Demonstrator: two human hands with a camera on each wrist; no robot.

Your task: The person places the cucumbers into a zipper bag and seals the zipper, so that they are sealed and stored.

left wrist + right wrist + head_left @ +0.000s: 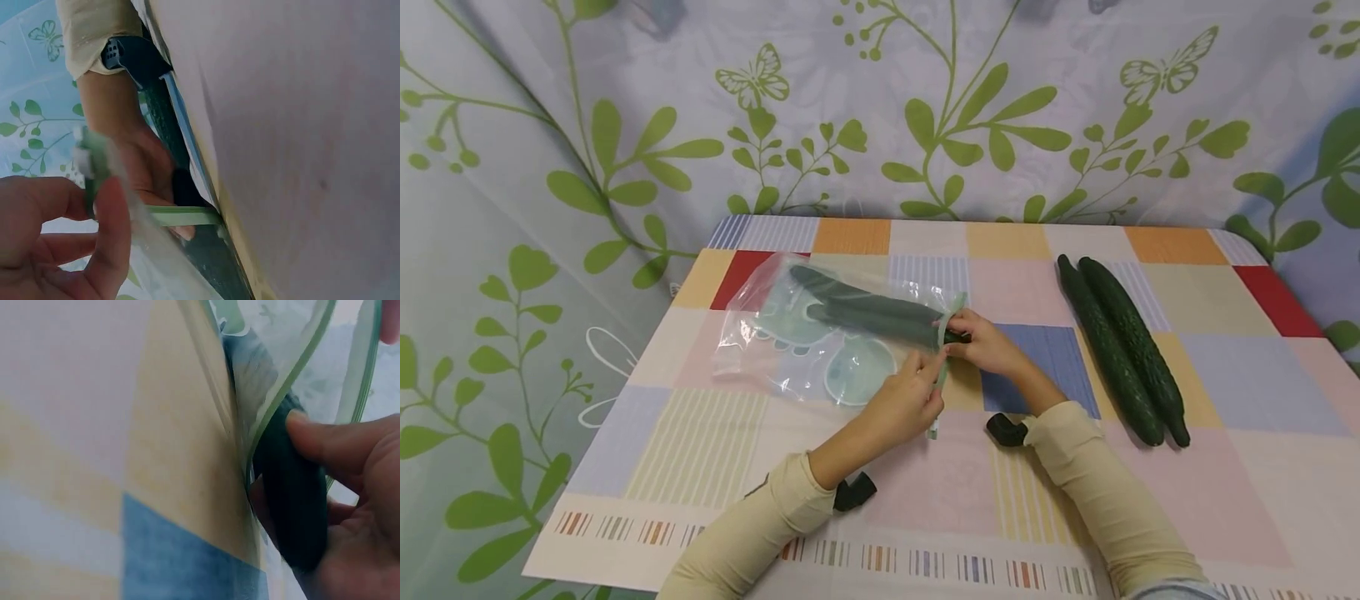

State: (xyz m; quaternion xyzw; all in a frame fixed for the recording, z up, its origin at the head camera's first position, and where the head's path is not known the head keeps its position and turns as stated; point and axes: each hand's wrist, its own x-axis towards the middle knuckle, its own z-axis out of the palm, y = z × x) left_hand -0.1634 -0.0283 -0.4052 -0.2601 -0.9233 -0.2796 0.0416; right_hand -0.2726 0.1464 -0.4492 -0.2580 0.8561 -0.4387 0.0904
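A clear zip bag (790, 379) with pale blue-green printed shapes lies on the table, its green-edged mouth (306, 356) held apart. Two cucumbers appear to lie inside, overlapping; the upper one (820, 282) reaches toward the bag's closed end. At the mouth, my right hand (988, 342) grips the end of a cucumber (290, 500), thumb on one side and fingers on the other, with that end sticking out. My left hand (898, 404) pinches the near part of the green zip edge (184, 215) between thumb and finger.
Two more cucumbers (1108, 350) lie side by side on the right of the patchwork tablecloth (1247, 375). Dark wrist-worn devices (1006, 430) sit under both sleeves. A leaf-patterned curtain (985, 117) hangs behind the table.
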